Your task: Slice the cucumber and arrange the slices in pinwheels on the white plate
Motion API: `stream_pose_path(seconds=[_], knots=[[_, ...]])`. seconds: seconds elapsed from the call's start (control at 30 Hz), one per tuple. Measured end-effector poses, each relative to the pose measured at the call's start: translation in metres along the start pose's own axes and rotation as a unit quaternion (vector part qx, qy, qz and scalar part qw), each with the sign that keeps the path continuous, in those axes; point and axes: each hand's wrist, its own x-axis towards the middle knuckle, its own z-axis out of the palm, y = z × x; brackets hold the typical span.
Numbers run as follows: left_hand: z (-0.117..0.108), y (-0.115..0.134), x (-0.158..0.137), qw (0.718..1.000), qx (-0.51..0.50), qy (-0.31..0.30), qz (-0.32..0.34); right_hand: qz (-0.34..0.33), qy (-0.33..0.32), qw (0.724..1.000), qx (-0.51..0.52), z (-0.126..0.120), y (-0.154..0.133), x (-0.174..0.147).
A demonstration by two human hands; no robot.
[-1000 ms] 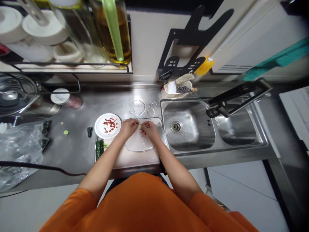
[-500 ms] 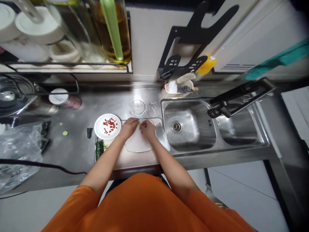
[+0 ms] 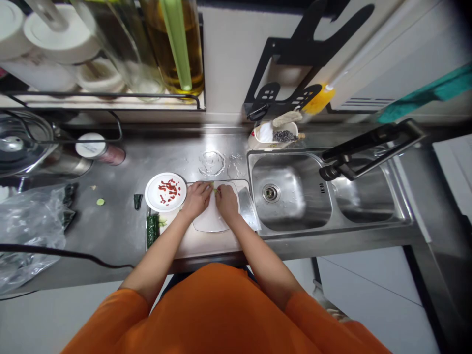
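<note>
Over the cutting board (image 3: 228,242), my left hand (image 3: 198,199) and my right hand (image 3: 226,200) are close together, fingertips almost meeting. Each pinches at a small green vegetable piece (image 3: 214,190), mostly hidden by the fingers. Under them lies a whitish, dark-rimmed plate or tray (image 3: 211,223). To the right of my right hand is a wide blade (image 3: 249,209), lying flat. A white plate (image 3: 149,194) with chopped red bits (image 3: 169,191) stands left of my left hand. Dark green cucumber pieces (image 3: 152,231) sit at the board's left edge.
The double sink (image 3: 291,189) and black faucet (image 3: 368,147) are on the right. A cucumber end (image 3: 137,201), a pale green slice (image 3: 100,201), a jar (image 3: 101,149) and a plastic bag (image 3: 29,231) are on the left. A bottle rack (image 3: 110,105) overhangs the back.
My fingers have lowered slightly toward the whitish plate, and my right hand has turned so more of its back shows. The whole view has shifted a little.
</note>
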Motion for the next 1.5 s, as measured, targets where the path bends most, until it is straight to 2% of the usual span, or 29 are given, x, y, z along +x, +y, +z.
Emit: stream_pose_path(seconds=[0.13, 0.23, 0.4, 0.6, 0.83, 1.27, 1.5], knots=[[-0.004, 0.004, -0.004, 1.0, 0.001, 0.009, -0.001, -0.078, 0.008, 0.996, -0.034, 0.001, 0.006, -0.015], [-0.006, 0.007, -0.006, 1.0, 0.003, 0.006, 0.0, -0.109, 0.009, 0.993, -0.049, 0.004, 0.008, -0.025], [-0.007, 0.011, -0.009, 1.0, 0.011, 0.001, -0.014, -0.095, 0.014, 0.992, -0.085, 0.008, 0.007, -0.031], [0.0, 0.009, -0.004, 0.998, 0.01, 0.034, -0.048, -0.103, 0.003, 0.99, -0.096, 0.008, 0.006, -0.03], [0.005, 0.007, 0.004, 0.996, -0.005, 0.046, -0.078, -0.104, 0.01, 0.988, -0.115, 0.011, 0.007, -0.03], [0.009, 0.008, 0.006, 0.995, -0.018, 0.067, -0.074, -0.106, -0.009, 0.981, -0.161, 0.011, 0.0, -0.023], [0.009, 0.007, 0.007, 0.995, -0.018, 0.074, -0.07, -0.119, -0.001, 0.979, -0.167, 0.007, 0.005, -0.031]])
